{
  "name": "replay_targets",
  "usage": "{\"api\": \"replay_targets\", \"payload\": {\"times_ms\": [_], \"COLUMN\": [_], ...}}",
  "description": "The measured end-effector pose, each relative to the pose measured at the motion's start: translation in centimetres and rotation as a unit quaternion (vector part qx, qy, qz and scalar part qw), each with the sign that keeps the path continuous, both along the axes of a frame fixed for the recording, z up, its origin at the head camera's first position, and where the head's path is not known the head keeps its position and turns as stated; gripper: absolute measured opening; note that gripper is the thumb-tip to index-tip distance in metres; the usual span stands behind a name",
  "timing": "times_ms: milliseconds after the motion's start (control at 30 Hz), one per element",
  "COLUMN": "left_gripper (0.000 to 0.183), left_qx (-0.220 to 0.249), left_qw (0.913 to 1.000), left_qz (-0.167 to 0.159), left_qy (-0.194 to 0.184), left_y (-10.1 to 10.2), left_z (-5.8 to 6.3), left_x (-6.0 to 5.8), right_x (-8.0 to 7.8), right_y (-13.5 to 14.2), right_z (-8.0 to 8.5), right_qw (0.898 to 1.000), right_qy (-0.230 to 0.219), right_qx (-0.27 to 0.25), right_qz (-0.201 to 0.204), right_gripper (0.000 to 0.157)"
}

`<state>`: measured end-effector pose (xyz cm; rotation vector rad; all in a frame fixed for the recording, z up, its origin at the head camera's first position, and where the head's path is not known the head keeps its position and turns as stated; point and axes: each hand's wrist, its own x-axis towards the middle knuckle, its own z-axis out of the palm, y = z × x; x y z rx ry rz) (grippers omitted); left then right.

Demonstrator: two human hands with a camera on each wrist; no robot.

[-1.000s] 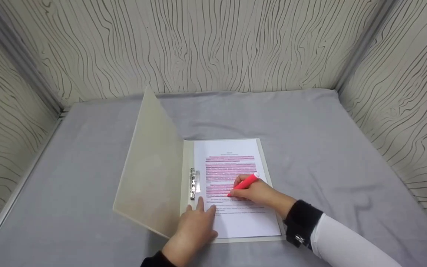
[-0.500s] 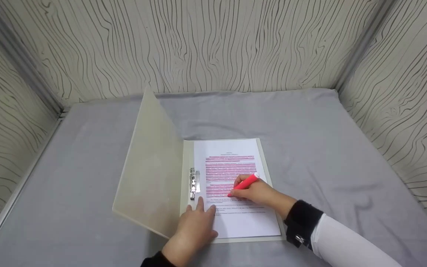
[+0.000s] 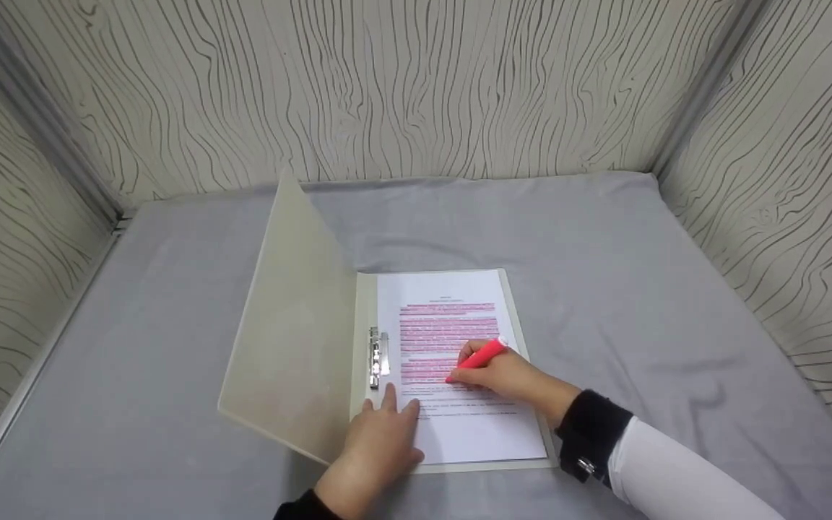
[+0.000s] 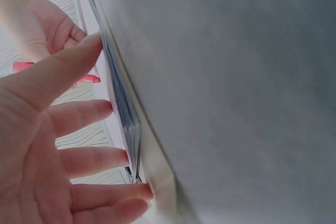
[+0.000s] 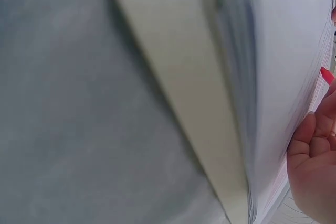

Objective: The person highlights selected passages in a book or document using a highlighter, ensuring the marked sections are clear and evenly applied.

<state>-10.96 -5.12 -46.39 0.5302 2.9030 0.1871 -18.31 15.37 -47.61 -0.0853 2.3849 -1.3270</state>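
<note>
One marker, pink-red with a white end, slants over the printed top sheet, and it's the right hand that has it, thumb and fingers pinching the barrel! White end up and to the right, tip down at the foot of the pink blocks; whether it presses the page, I can't tell.

Across to the left hand: fingers spread, nothing gripped, over the lower left of the sheet, one fingertip just below the metal clip. Left wrist view now, thumb and fingers fanned along the edge of a thick stack of paper.

And look at that colour: three blocks of text in pink from the top down, plain dark print beneath. All of it sits in a cream folder, open on grey cloth, its cover raised and leaning left.

White sleeve on the right arm, black band round that wrist, black cuff at the left. Behind, a pale wall runs with wavy dark lines.
</note>
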Motion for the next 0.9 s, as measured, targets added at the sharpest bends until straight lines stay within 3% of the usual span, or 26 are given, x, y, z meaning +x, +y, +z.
{"api": "replay_targets", "payload": {"times_ms": [900], "left_gripper": [0.063], "left_qx": [-0.014], "left_qw": [0.9998], "left_qz": [-0.008], "left_qy": [0.016], "left_y": [0.01], "left_z": [-0.13], "left_x": [0.10], "right_x": [0.15], "right_y": [0.81], "right_z": [0.02], "right_qw": [1.000], "right_qy": [0.014], "right_qx": [0.009], "right_qz": [0.001], "right_gripper": [0.028]}}
